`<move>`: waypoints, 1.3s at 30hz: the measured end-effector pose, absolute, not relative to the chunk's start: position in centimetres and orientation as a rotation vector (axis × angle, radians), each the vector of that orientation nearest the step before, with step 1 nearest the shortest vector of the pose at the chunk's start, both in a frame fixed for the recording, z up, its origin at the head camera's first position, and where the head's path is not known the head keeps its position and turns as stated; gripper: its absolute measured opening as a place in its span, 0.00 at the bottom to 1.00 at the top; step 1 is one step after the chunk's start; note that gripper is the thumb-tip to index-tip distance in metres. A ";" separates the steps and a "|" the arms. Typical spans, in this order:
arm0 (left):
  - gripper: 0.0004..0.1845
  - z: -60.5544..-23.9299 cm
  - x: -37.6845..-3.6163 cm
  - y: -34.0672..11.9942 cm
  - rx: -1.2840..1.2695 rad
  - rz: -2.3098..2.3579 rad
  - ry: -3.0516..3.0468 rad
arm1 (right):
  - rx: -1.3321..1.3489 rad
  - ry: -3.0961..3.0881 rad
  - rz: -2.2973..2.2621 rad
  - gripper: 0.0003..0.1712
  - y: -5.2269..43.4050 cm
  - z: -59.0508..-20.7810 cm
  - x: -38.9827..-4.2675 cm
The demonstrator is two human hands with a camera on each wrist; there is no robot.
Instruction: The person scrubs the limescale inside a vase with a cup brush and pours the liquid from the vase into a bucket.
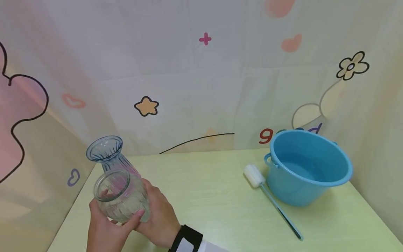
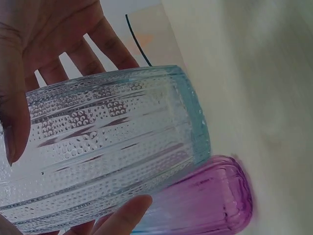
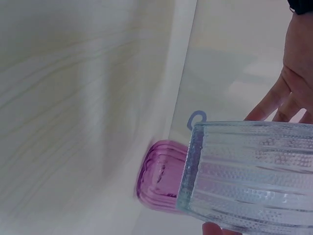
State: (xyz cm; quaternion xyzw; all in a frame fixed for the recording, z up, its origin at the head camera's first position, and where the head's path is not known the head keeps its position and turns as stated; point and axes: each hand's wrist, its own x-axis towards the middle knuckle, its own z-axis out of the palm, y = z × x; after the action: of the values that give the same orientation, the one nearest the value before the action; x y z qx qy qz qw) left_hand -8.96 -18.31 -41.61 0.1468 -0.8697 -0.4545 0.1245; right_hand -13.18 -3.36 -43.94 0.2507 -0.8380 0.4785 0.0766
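Observation:
A clear glass vase with a round mouth and a ribbed, dotted surface is held between both hands. My left hand grips its near left side, the thumb across the front. Around its right side curls my right hand. The vase is tilted, and in the left wrist view its thick bluish base shows off the table. Just behind it stands a second glass vase, blue at the flared rim and pink lower down. Its pink bottom rests on the table in the right wrist view; the clear vase hides part of it.
On the right of the pale table stands a light-blue bucket with a side handle. Beside it lies a long-handled brush with a white sponge head. A patterned cloth hangs behind the table and along the sides.

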 end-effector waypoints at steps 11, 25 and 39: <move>0.65 -40.8 -10.7 -15.1 0.200 -1.250 -2.655 | 0.672 -2.495 1.658 0.65 0.9 -43.9 -14.5; 0.70 -43.2 -13.8 -10.3 -0.126 -1.311 -2.645 | 0.505 -2.559 1.687 0.68 6.6 -44.7 -15.6; 0.67 -44.3 -15.0 -5.8 -0.274 -1.435 -2.591 | 0.376 -2.560 1.645 0.67 11.1 -45.5 -15.6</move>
State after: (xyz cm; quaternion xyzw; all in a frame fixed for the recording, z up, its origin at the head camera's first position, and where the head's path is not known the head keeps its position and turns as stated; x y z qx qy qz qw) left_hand -15.05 -5.80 -44.26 -0.0918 -0.8680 -0.4808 0.0836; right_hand -15.62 11.14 -45.54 0.1225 -0.8344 0.5361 0.0376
